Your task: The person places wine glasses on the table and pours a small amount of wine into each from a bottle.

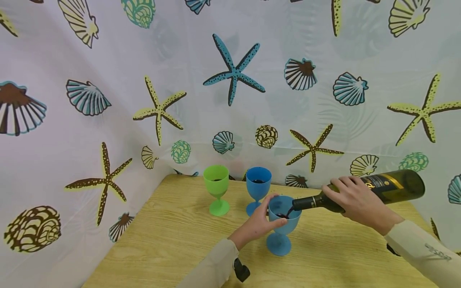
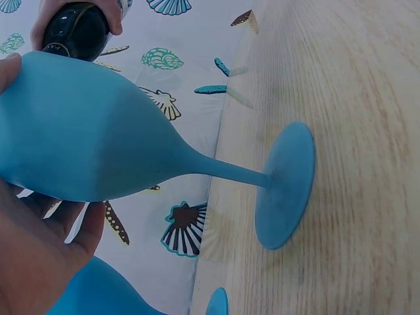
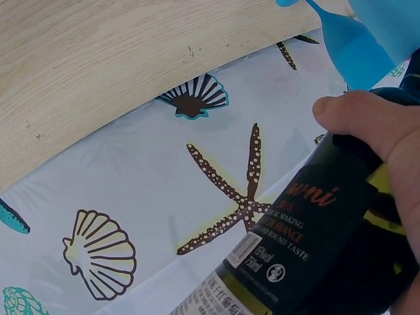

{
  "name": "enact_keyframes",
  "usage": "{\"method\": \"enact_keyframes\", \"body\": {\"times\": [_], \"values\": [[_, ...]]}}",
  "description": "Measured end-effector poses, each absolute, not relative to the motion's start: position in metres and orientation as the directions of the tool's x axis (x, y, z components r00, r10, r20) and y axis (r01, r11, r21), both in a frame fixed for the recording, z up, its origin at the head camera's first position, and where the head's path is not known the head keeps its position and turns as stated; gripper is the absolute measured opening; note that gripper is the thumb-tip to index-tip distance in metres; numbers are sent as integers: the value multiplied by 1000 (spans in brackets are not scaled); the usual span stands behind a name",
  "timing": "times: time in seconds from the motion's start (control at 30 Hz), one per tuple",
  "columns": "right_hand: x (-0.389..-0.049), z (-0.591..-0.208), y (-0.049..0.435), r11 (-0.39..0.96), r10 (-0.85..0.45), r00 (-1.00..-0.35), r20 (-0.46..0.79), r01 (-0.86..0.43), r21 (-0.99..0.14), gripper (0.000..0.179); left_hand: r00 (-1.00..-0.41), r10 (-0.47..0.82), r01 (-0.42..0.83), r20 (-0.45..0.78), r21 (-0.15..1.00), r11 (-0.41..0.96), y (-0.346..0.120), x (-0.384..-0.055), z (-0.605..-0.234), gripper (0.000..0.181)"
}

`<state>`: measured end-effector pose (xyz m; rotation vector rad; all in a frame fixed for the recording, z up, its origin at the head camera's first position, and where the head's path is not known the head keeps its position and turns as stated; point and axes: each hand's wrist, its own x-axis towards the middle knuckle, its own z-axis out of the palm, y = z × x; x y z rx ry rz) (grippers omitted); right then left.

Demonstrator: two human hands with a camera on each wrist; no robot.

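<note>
My left hand (image 1: 257, 222) grips the bowl of a light blue goblet (image 1: 284, 228), thumb on the near side and fingers around the far side. The goblet (image 2: 85, 131) stands on its round foot on the table, its stem showing in the left wrist view. With my right hand (image 1: 354, 200) I hold a dark green wine bottle (image 1: 390, 186) by its neck and shoulder, tilted with its mouth over the goblet's rim. Dark red wine (image 1: 289, 212) runs from the mouth into the bowl, where some dark liquid lies. The bottle's label (image 3: 289, 230) faces the right wrist camera.
A green goblet (image 1: 216, 184) and a darker blue goblet (image 1: 258, 184) stand behind on the wooden table (image 1: 173, 240), each with dark liquid inside. The blue one is close to my left fingers. A white curtain (image 1: 194, 120) with starfish and shells hangs behind the table.
</note>
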<state>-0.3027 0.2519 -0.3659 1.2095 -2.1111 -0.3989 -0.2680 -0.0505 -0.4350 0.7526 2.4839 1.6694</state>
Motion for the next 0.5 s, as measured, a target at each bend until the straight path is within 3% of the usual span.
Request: {"method": "enact_keyframes", "body": {"times": [0.5], "values": [[-303, -364, 252, 515, -855, -339, 392, -643, 568, 81, -881, 413, 371, 233, 881, 295, -50, -289, -465, 71]]}}
